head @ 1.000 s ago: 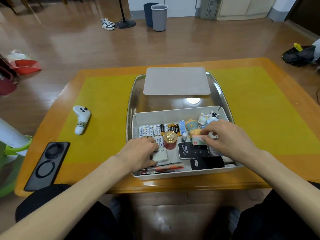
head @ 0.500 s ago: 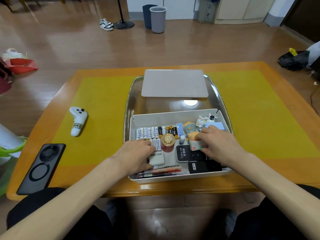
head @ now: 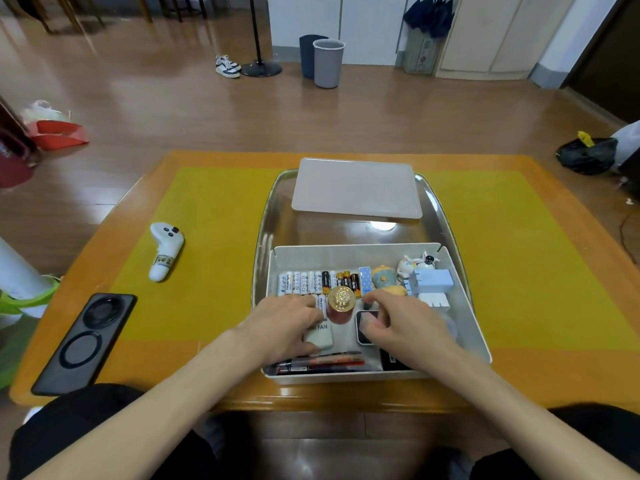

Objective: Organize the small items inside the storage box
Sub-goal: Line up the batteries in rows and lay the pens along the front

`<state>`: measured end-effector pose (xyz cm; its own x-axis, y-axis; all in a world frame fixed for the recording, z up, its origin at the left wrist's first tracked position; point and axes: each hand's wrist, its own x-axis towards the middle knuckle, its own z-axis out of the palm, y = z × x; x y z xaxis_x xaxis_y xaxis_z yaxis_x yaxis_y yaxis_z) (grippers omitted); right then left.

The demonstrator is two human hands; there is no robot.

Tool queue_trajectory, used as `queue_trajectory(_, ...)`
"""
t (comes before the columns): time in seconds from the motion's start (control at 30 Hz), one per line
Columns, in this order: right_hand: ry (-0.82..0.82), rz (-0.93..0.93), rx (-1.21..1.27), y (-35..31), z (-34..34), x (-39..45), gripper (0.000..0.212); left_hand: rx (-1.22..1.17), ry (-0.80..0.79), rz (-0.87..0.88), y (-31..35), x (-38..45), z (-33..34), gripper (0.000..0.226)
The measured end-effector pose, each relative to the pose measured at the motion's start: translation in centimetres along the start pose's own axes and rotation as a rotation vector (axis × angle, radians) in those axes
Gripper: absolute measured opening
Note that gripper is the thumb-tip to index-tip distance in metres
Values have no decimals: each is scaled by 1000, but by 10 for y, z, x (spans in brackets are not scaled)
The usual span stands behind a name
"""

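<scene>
1. The storage box (head: pixel 377 252) sits at the near end of a metal tray (head: pixel 266 216) on the table (head: pixel 214 216), its lid (head: pixel 356 188) lying flat at the tray's far end. Work stays inside the box walls.

2. The left hand (head: pixel 287 323) rests over the left middle of the box, fingers curled down onto the white mini fan (head: pixel 320 336) and the loose batteries just beside the gold-capped jar (head: pixel 341 304). It appears to grip or steady something there; what exactly the fingertips pinch is hidden, so I cannot tell.

3. The right hand (head: pixel 398 323) hovers over the black-screened device (head: pixel 363 329), thumb and forefinger curled toward each other. Whether a small item sits between them cannot be made out.

4. The battery row (head: pixel 318 282) along the far wall is already neat. A sensible aim, as I judge it, is to bring the stray batteries under the left hand up against that row, parallel with it.

5. Move slowly near the jar: it stands upright between both hands and an elbow of either wrist could tip it.

6. Keep flat things flat: the device and the pens (head: pixel 322 362) at the near wall pack best lying down.

7. Leave the figurines (head: pixel 415 266) and the charger block (head: pixel 433 280) in the far right corner undisturbed.
</scene>
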<state>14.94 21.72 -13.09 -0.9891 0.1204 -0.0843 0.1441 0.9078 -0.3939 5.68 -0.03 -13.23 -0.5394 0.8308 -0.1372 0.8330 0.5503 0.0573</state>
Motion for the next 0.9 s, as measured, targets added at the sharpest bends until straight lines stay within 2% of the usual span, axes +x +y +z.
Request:
queue_trajectory(0.13, 23, 18, 20, -5, 7, 2, 14, -84, 69, -38, -3, -1, 5, 41)
queue_trajectory(0.23, 89, 33, 49, 1, 4, -2, 22, -175, 200, -78, -4, 3, 3, 58)
queue_trajectory(0.33, 153, 62, 152, 13, -4, -9, 29, -229, 253, -60, 4, 19, -3, 70)
queue_trajectory(0.47, 183, 117, 248, 29, -16, -12, 16, -219, 195, -57, 16, 41, -2, 59)
queue_trajectory(0.63, 196, 103, 211, 39, -23, -9, 7, -248, 169, -63, 17, 46, 3, 42)
queue_trajectory(0.9, 138, 105, 189, 28, -30, 14, 12, -317, 245, -42, 22, 32, 16, 44)
